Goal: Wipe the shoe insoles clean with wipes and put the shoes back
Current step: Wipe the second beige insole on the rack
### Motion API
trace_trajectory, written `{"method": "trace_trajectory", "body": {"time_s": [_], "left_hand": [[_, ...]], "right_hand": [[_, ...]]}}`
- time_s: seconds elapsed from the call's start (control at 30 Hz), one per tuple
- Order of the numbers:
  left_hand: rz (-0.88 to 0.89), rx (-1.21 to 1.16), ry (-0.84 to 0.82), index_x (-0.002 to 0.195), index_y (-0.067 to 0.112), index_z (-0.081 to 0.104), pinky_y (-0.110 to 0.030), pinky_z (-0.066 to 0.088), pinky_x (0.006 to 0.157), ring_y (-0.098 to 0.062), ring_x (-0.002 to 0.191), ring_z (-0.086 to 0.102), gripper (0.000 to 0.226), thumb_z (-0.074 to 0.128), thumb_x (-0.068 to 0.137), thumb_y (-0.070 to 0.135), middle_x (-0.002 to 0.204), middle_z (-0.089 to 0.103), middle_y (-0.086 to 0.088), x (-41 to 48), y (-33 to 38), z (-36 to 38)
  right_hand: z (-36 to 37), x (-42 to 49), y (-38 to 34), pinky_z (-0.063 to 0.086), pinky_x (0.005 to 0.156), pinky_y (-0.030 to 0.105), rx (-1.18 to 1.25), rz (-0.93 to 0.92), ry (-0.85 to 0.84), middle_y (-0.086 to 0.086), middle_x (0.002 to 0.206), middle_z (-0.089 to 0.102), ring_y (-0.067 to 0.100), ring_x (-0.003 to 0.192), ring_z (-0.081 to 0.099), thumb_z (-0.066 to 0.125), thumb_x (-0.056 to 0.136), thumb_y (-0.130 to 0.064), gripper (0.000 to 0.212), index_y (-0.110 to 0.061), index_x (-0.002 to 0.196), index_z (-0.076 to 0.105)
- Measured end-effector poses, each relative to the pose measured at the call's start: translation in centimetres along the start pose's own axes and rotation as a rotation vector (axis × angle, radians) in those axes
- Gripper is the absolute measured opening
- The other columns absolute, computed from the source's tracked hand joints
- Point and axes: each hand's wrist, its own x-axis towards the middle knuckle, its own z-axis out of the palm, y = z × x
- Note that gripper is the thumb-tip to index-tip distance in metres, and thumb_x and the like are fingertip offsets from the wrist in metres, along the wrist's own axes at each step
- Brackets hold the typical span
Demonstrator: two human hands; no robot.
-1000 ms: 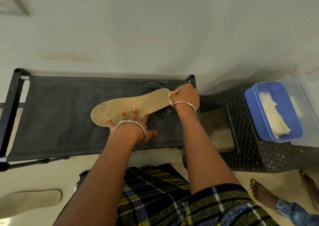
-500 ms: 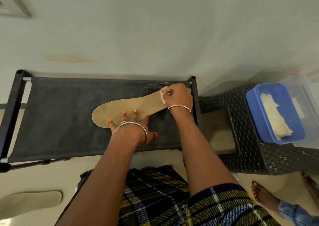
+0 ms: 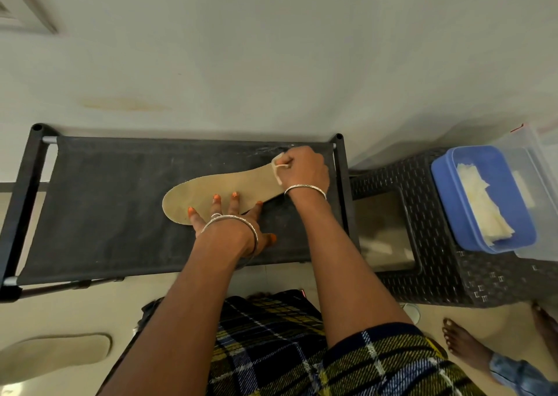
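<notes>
Insole (image 3: 223, 184): a tan insole lies flat on the black fabric shelf (image 3: 105, 208), toe end to the left. Its heel end is hidden under the right hand.
Left hand (image 3: 229, 217): the fingers are spread and straight, their tips pressing on the near edge of the insole. The thumb rests on the shelf fabric, off the insole. The wrist and bangle cover most of the palm.
Right hand (image 3: 306, 169): it is clenched around a wipe at the insole's heel end, by the shelf's right rail. Its fingertips are tucked under and out of sight.
Wipe (image 3: 275, 170): only a thin pale strip shows at the left side of the fist; the rest is hidden inside the grip. Where it meets the insole cannot be made out.
Second insole (image 3: 57, 356): it lies on the floor at lower left, cut off by the left edge.
Blue tub (image 3: 440, 190): it sits on the dark woven stool (image 3: 437, 278) to the right of the shelf and holds a pale stack of wipes (image 3: 480, 205).
Clear box (image 3: 543, 169): it sits just behind the tub, cut off at the right edge, and its contents are hard to tell.
Bare foot (image 3: 459, 344): another person's, at lower right, with the leg cropped by the picture's edge.
Shoes: hard to tell; a dark shape below the checked cloth is mostly covered.
</notes>
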Motion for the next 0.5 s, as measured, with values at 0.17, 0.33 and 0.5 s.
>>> {"method": "trace_trajectory", "body": {"time_s": [0.17, 0.33, 0.5], "left_hand": [[0.006, 0.013, -0.002, 0.15, 0.044, -0.015, -0.07, -0.008, 0.11, -0.031, 0.145, -0.025, 0.08, 0.032, 0.091, 0.071, 0.158, -0.029, 0.002, 0.0, 0.0, -0.1], [-0.006, 0.02, 0.025, 0.149, 0.045, -0.016, -0.07, -0.008, 0.109, -0.03, 0.145, -0.025, 0.081, 0.029, 0.089, 0.075, 0.158, -0.029, 0.004, 0.2, 0.3, 0.3], [-0.002, 0.018, 0.017, 0.149, 0.045, -0.016, -0.07, -0.008, 0.108, -0.031, 0.145, -0.024, 0.08, 0.032, 0.09, 0.072, 0.158, -0.028, 0.002, 0.0, 0.1, 0.2]], "right_hand": [[-0.1, 0.0, 0.8, 0.047, 0.07, 0.027, 0.003, 0.079, 0.118, 0.004, 0.103, 0.073, 0.028, 0.096, 0.068, 0.062, 0.09, -0.012, 0.018, -0.02, 0.099, 0.075], [0.9, -0.8, -1.2, 0.056, 0.086, 0.032, 0.056, -0.146, -0.156, 0.001, 0.096, 0.076, 0.022, 0.092, 0.069, 0.067, 0.084, -0.009, 0.02, -0.022, 0.093, 0.08], [0.3, -0.1, 0.0, 0.053, 0.076, 0.033, -0.002, 0.019, 0.023, 0.006, 0.104, 0.073, 0.033, 0.095, 0.067, 0.062, 0.087, -0.015, 0.022, -0.028, 0.096, 0.078]]}}
